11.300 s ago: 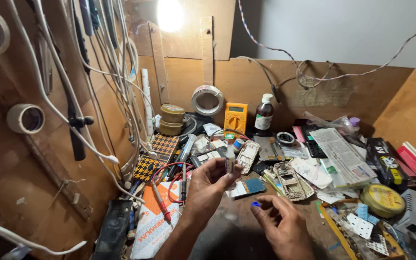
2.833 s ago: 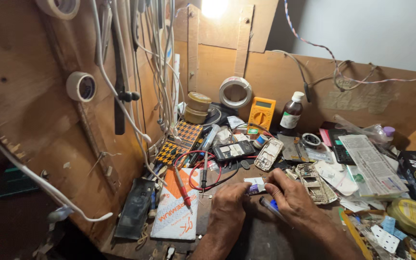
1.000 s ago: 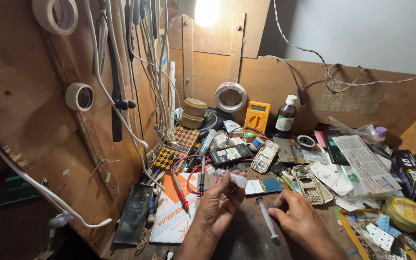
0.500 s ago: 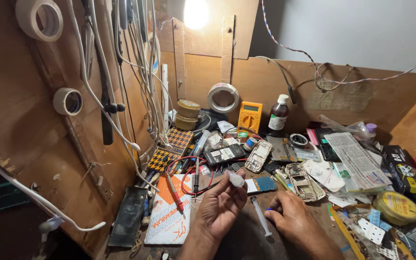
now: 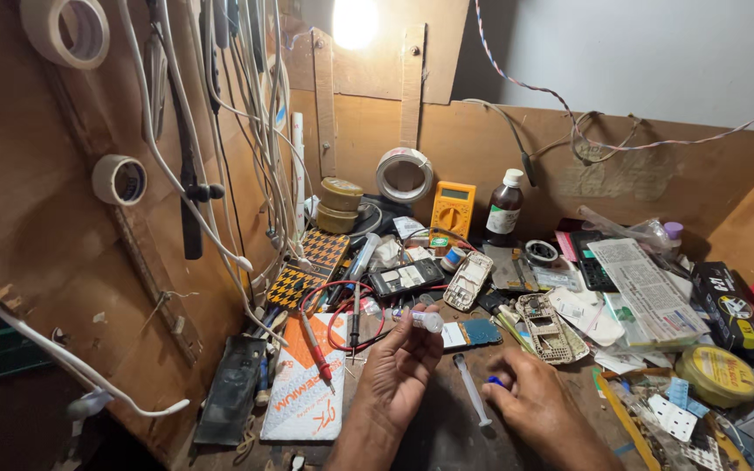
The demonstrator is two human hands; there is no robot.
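Down at the bottom edge, both forearms are cut off by the frame, so only the hands and wrists show. What the right hand (image 5: 530,406) pinches is mostly hidden: a small blue piece (image 5: 496,381) peeks out between thumb and fingertips, too small to identify. A thin white plunger (image 5: 472,401) lies on the dark table (image 5: 434,436) just beside that hand, between the two hands. Much of the clutter behind is hard to sort out, being a heap of phone parts and scraps.

A flat white and orange packet (image 5: 301,388) lies left of the hands, its lower corner near the table's edge. A yellow meter (image 5: 452,210) leans against the back board, and a dark brown bottle (image 5: 504,208) with a white cap and pale label stands just to its right. A folded sheet of newsprint (image 5: 647,288) lies further right, with a black box (image 5: 730,307) beyond it and a round yellow tin (image 5: 722,374) in front. Rolls of tape (image 5: 119,180) hang on the left wall.

The left hand (image 5: 399,371) is raised, palm turned toward the camera, fingers curled narrow around a small clear tube (image 5: 418,320) with a white cap, held at the fingertips above the table. The right hand rests low, knuckles up, fingers closed tight on the blue piece.
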